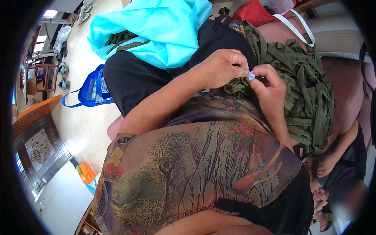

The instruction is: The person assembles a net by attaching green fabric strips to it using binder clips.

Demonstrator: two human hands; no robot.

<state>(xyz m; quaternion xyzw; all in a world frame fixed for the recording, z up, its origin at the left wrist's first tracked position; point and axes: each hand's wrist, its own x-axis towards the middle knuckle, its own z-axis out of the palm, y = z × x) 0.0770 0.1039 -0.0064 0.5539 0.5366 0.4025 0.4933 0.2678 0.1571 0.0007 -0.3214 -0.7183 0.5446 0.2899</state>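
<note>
My left hand (pixel 225 67) is closed, thumb and fingers pinched at a small pale white-blue scrap (pixel 251 76). From the other side, my right hand (pixel 270 88) grips the same scrap between thumb and forefinger. What the scrap is exactly is too small to tell. Under and beside both hands lies a heap of dark green cloth strips (pixel 305 94), spread from my lap over the pink seat to the right. Some of the green cloth sits right below the fingertips.
A turquoise bag (pixel 156 35) with green strips inside rests by my knees. The blue bag (pixel 91 89) is on the floor at left, and a red bag (pixel 254 13) with white handles stands at the back. At lower right another person's arm (pixel 338 150) is close by.
</note>
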